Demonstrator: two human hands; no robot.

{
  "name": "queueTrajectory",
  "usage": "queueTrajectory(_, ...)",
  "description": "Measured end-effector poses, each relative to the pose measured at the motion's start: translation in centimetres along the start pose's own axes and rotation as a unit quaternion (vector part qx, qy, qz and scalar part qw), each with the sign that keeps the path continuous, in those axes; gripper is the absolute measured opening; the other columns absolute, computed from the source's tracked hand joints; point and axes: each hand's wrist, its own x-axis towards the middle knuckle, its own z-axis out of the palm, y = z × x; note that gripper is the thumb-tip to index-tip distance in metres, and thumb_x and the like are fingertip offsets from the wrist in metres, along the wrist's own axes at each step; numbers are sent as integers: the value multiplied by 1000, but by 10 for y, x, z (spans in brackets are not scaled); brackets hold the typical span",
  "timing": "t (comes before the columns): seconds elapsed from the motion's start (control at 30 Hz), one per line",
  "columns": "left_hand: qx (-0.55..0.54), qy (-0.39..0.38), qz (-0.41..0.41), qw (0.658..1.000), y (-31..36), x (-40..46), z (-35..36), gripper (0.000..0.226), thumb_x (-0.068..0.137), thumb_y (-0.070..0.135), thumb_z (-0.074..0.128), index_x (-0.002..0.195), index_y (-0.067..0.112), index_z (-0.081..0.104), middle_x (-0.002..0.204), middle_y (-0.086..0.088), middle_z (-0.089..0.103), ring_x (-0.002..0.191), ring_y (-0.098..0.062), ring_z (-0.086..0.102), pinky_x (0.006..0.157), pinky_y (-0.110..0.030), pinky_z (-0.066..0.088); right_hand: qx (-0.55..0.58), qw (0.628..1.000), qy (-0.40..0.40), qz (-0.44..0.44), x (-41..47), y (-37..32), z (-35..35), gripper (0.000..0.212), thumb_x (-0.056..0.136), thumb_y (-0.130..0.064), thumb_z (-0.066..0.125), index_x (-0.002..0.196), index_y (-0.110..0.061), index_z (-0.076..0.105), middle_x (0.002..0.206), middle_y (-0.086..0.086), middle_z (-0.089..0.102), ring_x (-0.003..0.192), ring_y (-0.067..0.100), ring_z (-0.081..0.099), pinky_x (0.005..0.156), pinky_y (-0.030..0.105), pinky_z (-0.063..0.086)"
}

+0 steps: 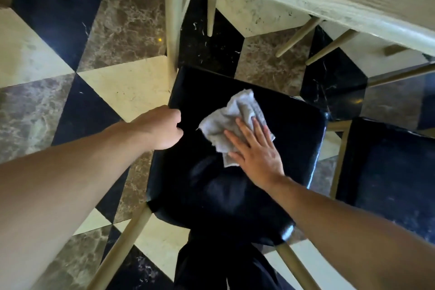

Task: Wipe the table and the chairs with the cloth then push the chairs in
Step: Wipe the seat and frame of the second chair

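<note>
On the glossy black padded chair seat [235, 160], the right hand [255, 150] presses spread fingers flat onto the crumpled grey cloth [235, 122] to wipe, while the left hand [162, 128] curls closed over the seat's left edge, likely steadying it.

Your single head-worn wide-angle view looks steeply down from close above the black padded chair seat [235, 172], facing forward toward the pale wood-grain table edge [329, 2] at far right. Both your forearms enter from the near corners; the patterned marble floor [70, 66] fills the left.
</note>
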Motion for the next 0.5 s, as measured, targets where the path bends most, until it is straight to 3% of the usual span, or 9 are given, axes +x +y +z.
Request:
queueTrajectory(0.07, -1, 0, 17, 1000, 9, 4, 8, 39, 99, 28, 50, 135, 14, 50, 125, -4, 50, 85, -19, 56, 74, -35, 46, 18, 996, -9, 91, 3, 37, -12, 61, 100, -55, 38, 157, -36, 29, 168, 1, 15, 155, 33, 5, 123, 54, 15)
queueTrajectory(0.2, 10, -7, 18, 1000, 29, 10, 17, 42, 99, 29, 49, 139, 17, 48, 140, -5, 43, 98, -24, 57, 80, -36, 46, 60, 963, -8, 263, -12, 82, -25, 59, 103, -54, 35, 158, -39, 22, 169, -5, 4, 155, 31, -3, 125, 51, 3)
queueTrajectory(0.37, 32, -20, 26, 999, 63, 12, 23, 40, 98, 29, 50, 135, 14, 51, 141, -6, 44, 116, -26, 54, 91, -38, 47, 214, 879, 67, 420, -48, 67, -20, 57, 102, -47, 46, 155, -37, 28, 169, -6, 6, 155, 29, -1, 123, 56, 15)
queueTrajectory(0.5, 40, -26, 43, 998, 107, 14, 26, 40, 97, 31, 51, 134, 14, 52, 139, -6, 46, 121, -30, 53, 99, -44, 47, 279, 791, 96, 536, -88, 21, -7, 60, 101, -38, 52, 156, -34, 28, 169, -3, 6, 152, 35, 12, 120, 55, 23)
